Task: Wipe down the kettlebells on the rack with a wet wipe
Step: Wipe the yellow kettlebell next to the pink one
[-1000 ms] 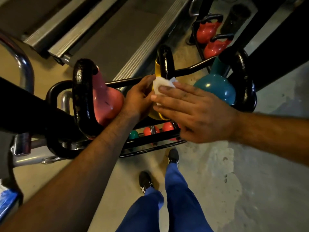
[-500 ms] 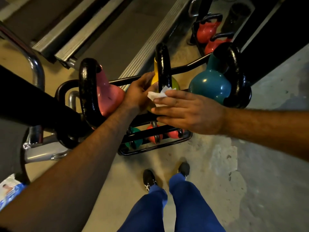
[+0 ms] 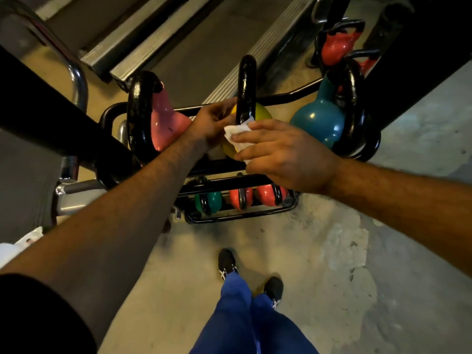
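Down near feet, cracked grey concrete floor (image 3: 319, 251). Up from there, right hand (image 3: 283, 154) flat, fingers spread, pressing white wet wipe (image 3: 237, 134) onto round yellow kettlebell (image 3: 263, 114) on black metal rack (image 3: 245, 218). Left hand (image 3: 212, 121) curled against bell's left side, steadying it I guess. Black handle upright just beyond both hands.

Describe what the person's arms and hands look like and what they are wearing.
Both forearms are bare from wrist to elbow. The left hand and right hand wear no gloves, and no rings, watch or bands show. A dark sleeve covers the left upper arm at the lower left corner; the right arm leaves the picture before any sleeve appears. Below are blue trousers and black shoes with white markings.
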